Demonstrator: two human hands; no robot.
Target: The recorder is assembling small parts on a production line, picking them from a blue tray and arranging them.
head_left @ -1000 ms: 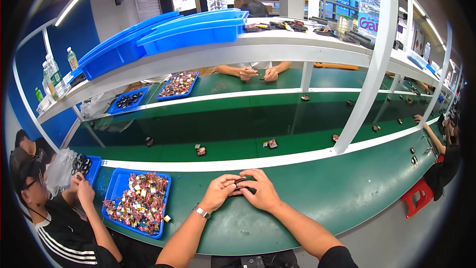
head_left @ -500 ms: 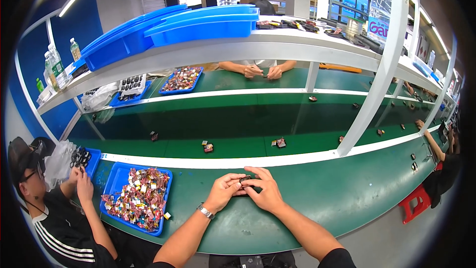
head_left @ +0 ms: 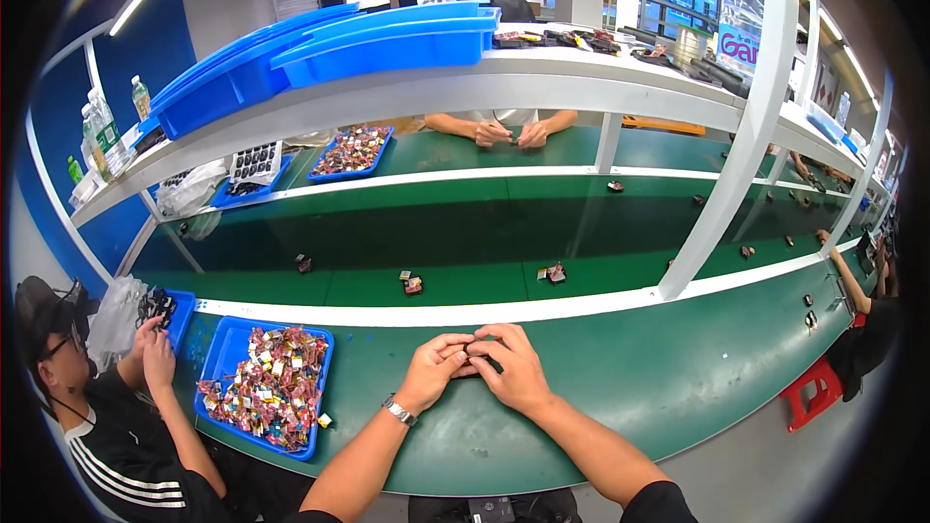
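Above the green bench, both of my hands meet at a small black part [head_left: 469, 353], mostly covered by my fingers. My left hand [head_left: 432, 370], with a metal watch on its wrist, pinches the part from one side. From the other side, the bent fingers and thumb of my right hand [head_left: 510, 364] close on it. What exactly the part is does not show. Left of my hands lies a blue tray [head_left: 325, 368] heaped with small reddish, white and yellow pieces [head_left: 276, 383].
Beyond a white rail [head_left: 436, 313] runs a green belt [head_left: 465, 232] carrying several small assemblies [head_left: 553, 273]. Overhead, a white shelf [head_left: 407, 97] holds blue bins [head_left: 387, 46]. A slanted white post [head_left: 727, 136] stands at right. Co-workers sit at left [head_left: 107, 397], opposite and at right.
The fingers of my right hand have curled in more tightly, and less of the black part shows. Assemblies on the belt have shifted slightly right.
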